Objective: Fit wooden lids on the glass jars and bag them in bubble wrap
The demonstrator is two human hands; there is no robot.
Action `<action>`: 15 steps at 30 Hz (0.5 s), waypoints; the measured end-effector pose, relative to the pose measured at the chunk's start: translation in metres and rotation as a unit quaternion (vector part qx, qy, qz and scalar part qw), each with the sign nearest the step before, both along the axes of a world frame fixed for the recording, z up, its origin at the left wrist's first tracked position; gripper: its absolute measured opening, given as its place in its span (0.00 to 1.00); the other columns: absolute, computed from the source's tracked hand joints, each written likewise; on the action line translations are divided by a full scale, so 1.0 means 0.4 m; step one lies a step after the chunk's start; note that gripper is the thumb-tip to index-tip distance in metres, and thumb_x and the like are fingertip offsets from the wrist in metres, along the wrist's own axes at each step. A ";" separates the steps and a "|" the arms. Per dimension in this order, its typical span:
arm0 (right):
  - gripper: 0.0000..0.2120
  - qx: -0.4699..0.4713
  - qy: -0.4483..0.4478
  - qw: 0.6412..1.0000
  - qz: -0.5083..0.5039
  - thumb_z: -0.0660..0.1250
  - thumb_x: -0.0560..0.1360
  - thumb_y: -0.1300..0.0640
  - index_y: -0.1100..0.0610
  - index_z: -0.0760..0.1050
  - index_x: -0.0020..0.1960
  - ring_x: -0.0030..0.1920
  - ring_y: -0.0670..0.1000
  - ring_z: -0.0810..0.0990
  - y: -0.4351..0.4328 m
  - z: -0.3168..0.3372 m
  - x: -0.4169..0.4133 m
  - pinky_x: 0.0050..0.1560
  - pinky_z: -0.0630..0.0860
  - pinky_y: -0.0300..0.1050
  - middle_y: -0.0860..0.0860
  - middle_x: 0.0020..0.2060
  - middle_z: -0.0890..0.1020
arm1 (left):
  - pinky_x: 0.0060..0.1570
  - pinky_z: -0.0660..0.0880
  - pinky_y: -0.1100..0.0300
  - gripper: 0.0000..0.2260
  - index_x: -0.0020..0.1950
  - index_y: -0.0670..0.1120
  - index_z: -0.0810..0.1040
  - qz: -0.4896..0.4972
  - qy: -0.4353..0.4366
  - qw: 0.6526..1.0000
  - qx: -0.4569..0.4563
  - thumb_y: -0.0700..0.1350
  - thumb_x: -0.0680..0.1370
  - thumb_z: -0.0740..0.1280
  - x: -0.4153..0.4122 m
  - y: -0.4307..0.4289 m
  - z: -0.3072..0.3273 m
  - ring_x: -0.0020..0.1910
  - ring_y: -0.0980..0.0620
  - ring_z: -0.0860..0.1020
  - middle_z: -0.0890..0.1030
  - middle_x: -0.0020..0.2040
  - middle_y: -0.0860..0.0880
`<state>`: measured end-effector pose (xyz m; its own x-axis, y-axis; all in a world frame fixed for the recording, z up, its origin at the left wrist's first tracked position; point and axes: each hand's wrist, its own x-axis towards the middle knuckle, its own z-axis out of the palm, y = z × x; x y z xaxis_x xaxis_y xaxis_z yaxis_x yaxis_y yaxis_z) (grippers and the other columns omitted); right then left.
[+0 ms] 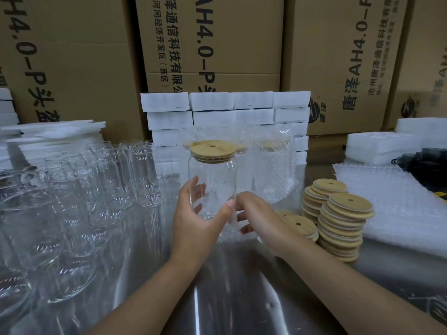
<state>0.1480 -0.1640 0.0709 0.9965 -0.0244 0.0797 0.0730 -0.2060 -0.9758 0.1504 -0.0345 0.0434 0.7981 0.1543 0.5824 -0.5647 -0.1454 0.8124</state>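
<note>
A clear glass jar [212, 180] with a round wooden lid [212, 151] on its mouth stands upright in the middle. My left hand [196, 223] grips its lower part, thumb in front and fingers behind the glass. My right hand [256, 216] touches the jar's base from the right, its fingers curled under and partly seen through the glass. Stacks of wooden lids [343, 221] lie to the right. Bubble wrap bags [396, 206] lie flat at far right.
Several bare glass jars [79, 197] crowd the left side of the shiny table. Bubble-wrapped lidded jars [273, 170] stand behind the held jar. White foam blocks [217, 110] are stacked at the back before cardboard boxes [212, 44]. A dark object [425, 160] sits far right.
</note>
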 end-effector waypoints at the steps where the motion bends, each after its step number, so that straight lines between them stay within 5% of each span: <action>1: 0.14 0.000 -0.025 1.000 -0.002 0.57 0.64 0.47 0.50 0.78 0.43 0.40 0.47 0.80 0.004 -0.002 0.001 0.37 0.77 0.41 0.48 0.40 0.82 | 0.58 0.70 0.74 0.36 0.69 0.56 0.66 0.003 -0.001 1.000 0.005 0.56 0.65 0.77 0.005 0.000 -0.003 0.59 0.71 0.72 0.74 0.59 0.62; 5: 0.12 0.028 -0.082 0.996 0.031 0.55 0.76 0.42 0.43 0.73 0.54 0.54 0.45 0.78 0.006 -0.007 -0.001 0.42 0.75 0.39 0.42 0.52 0.80 | 0.61 0.68 0.71 0.36 0.73 0.48 0.66 0.004 0.004 1.000 0.029 0.43 0.68 0.78 0.021 0.003 -0.007 0.64 0.63 0.72 0.73 0.64 0.55; 8: 0.26 0.001 -0.098 0.994 0.042 0.61 0.66 0.32 0.39 0.64 0.62 0.54 0.40 0.78 0.007 -0.010 -0.011 0.43 0.75 0.37 0.39 0.55 0.77 | 0.66 0.67 0.68 0.38 0.73 0.47 0.66 -0.013 0.004 0.999 0.033 0.42 0.67 0.79 0.020 0.004 -0.004 0.65 0.64 0.71 0.72 0.66 0.53; 11: 0.37 -0.020 -0.112 0.993 0.011 0.75 0.65 0.38 0.42 0.60 0.67 0.51 0.40 0.79 0.006 -0.014 -0.008 0.40 0.74 0.35 0.40 0.55 0.77 | 0.69 0.66 0.65 0.42 0.74 0.49 0.64 -0.049 -0.007 0.997 0.060 0.41 0.64 0.81 0.015 0.002 -0.001 0.67 0.67 0.68 0.69 0.68 0.54; 15: 0.34 -0.020 -0.117 0.993 -0.023 0.78 0.64 0.43 0.46 0.64 0.63 0.48 0.41 0.80 -0.005 -0.011 0.001 0.43 0.79 0.42 0.42 0.52 0.78 | 0.68 0.65 0.66 0.40 0.70 0.56 0.63 -0.071 -0.040 0.994 0.078 0.51 0.62 0.77 0.000 -0.002 0.005 0.69 0.65 0.67 0.69 0.68 0.58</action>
<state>0.1484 -0.1661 0.0664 0.9486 -0.0609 0.3105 0.2863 -0.2529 -0.9242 0.1505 -0.0351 0.0453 0.7562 -0.0537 0.6521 -0.6497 -0.1800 0.7386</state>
